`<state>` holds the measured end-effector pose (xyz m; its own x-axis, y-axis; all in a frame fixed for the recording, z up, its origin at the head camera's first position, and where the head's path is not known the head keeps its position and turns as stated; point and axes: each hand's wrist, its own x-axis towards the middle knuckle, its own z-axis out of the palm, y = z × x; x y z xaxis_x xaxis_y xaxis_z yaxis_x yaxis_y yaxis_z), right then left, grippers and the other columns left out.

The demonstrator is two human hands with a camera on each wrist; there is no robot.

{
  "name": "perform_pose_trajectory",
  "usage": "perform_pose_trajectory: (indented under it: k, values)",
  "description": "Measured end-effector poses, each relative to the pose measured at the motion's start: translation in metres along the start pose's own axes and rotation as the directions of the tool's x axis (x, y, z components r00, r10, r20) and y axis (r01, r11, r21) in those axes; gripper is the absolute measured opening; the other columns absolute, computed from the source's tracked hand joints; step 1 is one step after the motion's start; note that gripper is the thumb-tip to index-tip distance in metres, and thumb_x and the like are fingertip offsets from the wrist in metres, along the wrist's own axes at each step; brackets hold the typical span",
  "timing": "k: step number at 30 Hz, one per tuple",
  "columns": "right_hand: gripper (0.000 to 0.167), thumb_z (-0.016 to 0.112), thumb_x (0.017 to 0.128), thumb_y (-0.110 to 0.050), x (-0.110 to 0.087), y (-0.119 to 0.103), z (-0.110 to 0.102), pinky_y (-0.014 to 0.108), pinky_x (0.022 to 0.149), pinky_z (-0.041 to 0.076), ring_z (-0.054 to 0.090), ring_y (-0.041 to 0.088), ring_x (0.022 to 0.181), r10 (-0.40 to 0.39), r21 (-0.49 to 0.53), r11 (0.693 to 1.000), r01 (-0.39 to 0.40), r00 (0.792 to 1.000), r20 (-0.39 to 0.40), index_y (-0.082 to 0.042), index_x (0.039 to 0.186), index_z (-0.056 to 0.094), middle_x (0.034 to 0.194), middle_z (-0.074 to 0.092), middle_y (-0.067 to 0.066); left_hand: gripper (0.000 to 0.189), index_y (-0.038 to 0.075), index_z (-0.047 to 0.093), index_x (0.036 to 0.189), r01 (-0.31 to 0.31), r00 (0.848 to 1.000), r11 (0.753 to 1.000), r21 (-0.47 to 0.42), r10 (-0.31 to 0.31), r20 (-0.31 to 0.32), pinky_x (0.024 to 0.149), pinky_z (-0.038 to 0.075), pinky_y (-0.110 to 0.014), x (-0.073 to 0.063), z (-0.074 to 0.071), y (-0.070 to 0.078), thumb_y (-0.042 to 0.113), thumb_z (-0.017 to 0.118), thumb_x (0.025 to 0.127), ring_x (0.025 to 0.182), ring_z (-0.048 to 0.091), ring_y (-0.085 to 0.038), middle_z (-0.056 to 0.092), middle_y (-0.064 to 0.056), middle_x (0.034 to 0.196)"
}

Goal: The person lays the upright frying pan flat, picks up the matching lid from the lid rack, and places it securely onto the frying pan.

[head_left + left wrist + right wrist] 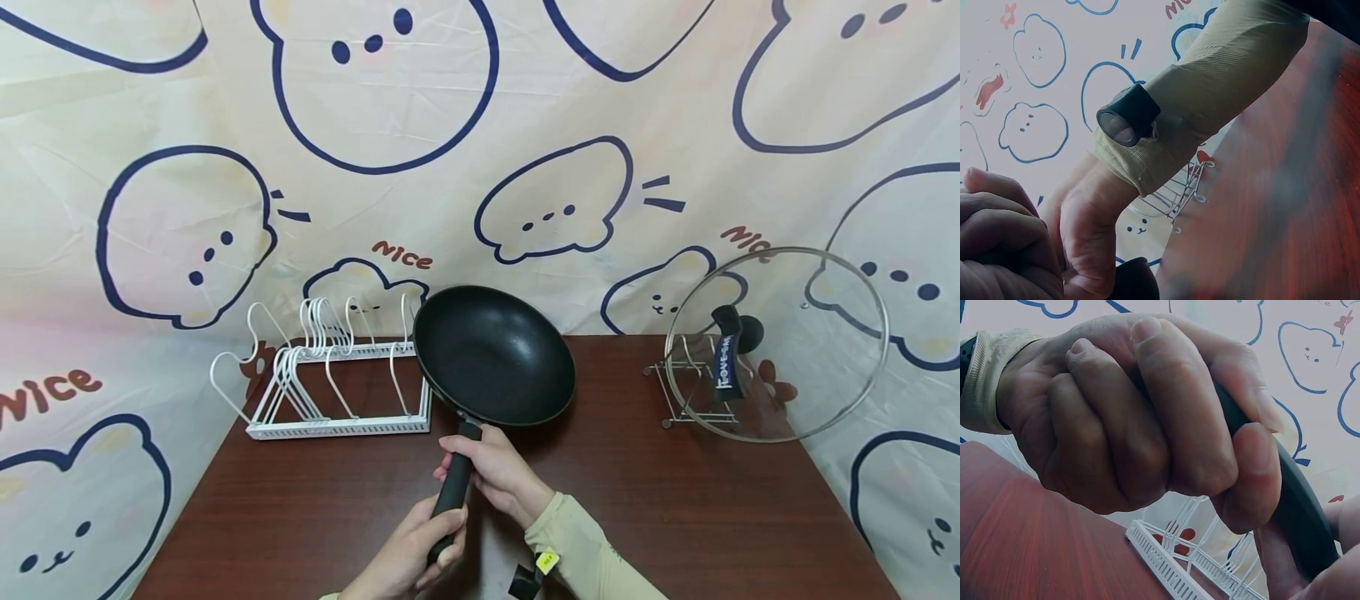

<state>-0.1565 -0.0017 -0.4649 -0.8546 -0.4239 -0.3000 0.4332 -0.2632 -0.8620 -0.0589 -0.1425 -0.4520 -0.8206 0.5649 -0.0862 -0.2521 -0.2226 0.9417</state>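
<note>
A black frying pan [491,354] is held over the table, its dark inside turned towards the head view and its handle pointing down. Near the pan body, my right hand [506,475] grips the upper handle, thumb lying along it. My left hand [416,537] holds the handle's lower end. In the right wrist view, curled fingers of the right hand [1122,425] wrap the dark handle [1304,515], with part of the left hand [1344,569] lower down. The left wrist view catches the left hand [1007,237] beside the right hand [1088,225]; the pan's body is mostly outside it.
Left of the pan stands a white rack [337,427] with several upright wire loops. A glass lid [825,367] with a black handle leans in a small wire stand [697,417] at the right. A patterned cloth [420,208] hangs behind the brown table [637,517].
</note>
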Motion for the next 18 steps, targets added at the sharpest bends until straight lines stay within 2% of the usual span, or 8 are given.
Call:
perform_pose_trajectory:
  k: [6, 10, 13, 18]
  values:
    - [0.038, 0.069, 0.095, -0.012, 0.0001, 0.0005, -0.0002, 0.035, 0.079, 0.064, 0.075, 0.017, 0.069, 0.002, -0.001, 1.0, -0.002, 1.0, -0.004, 0.0, 0.118, 0.042, 0.077, 0.066, 0.006, 0.03, 0.006, 0.045, 0.08, 0.007, 1.0, 1.0, 0.005, -0.007, -0.005, 0.034, 0.026, -0.018, 0.0, -0.0006, -0.0008, 0.015, 0.04, 0.108, 0.036, 0.037, 0.002, 0.045, 0.012, 0.055]
    - [0.036, 0.069, 0.095, -0.012, 0.0007, 0.0015, -0.0004, 0.035, 0.079, 0.064, 0.075, 0.016, 0.069, -0.004, -0.009, 1.0, 0.004, 1.0, -0.004, 0.001, 0.117, 0.044, 0.076, 0.066, 0.006, 0.041, -0.01, 0.034, 0.076, 0.003, 1.0, 1.0, 0.0, -0.003, -0.006, 0.033, 0.025, -0.02, 0.0002, -0.0009, -0.0015, 0.015, 0.041, 0.108, 0.036, 0.037, 0.002, 0.045, 0.012, 0.054]
    - [0.036, 0.069, 0.095, -0.012, 0.0009, 0.0017, -0.0002, 0.035, 0.078, 0.064, 0.075, 0.016, 0.068, -0.001, -0.004, 1.0, 0.001, 1.0, -0.005, 0.001, 0.117, 0.044, 0.076, 0.067, 0.006, 0.044, -0.02, 0.027, 0.082, -0.004, 1.0, 1.0, -0.007, 0.004, -0.001, 0.031, 0.022, -0.022, 0.0005, -0.0011, -0.0023, 0.013, 0.039, 0.108, 0.036, 0.036, 0.001, 0.045, 0.012, 0.055]
    - [0.036, 0.069, 0.095, -0.011, 0.001, 0.0027, -0.0003, 0.034, 0.077, 0.064, 0.075, 0.016, 0.068, -0.009, 0.004, 1.0, 0.009, 1.0, 0.004, 0.001, 0.117, 0.043, 0.075, 0.066, 0.007, 0.043, -0.019, 0.027, 0.082, -0.001, 1.0, 1.0, -0.014, 0.001, 0.0, 0.032, 0.023, -0.02, 0.0004, -0.0016, -0.0037, 0.013, 0.038, 0.109, 0.036, 0.036, 0.002, 0.045, 0.012, 0.055]
